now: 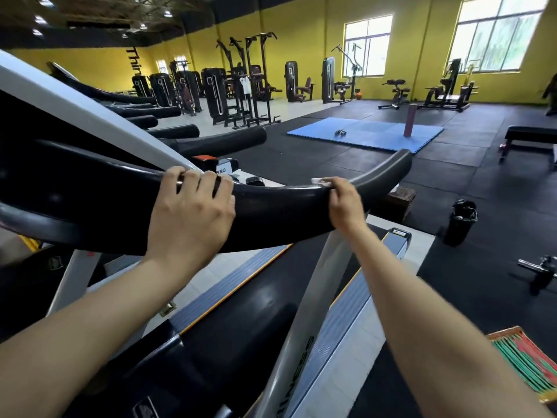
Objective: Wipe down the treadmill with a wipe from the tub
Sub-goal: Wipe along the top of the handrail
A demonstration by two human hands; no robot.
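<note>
The treadmill's black curved handrail (280, 203) runs across the middle of the head view, above the dark belt (262, 300) and grey side rails. My left hand (196, 206) grips the rail's top, fingers curled over it. Further right, my right hand (343, 200) presses a small white wipe (318, 181) onto the rail, fingers curled over it; only a corner of the wipe shows. The tub is not in view.
A black bin (461, 221) stands on the rubber floor to the right. More treadmill handrails (223, 141) line up on the left. Behind lie a blue mat (364, 132), a bench (530, 137) and weight machines. A striped green-red object (527, 360) sits lower right.
</note>
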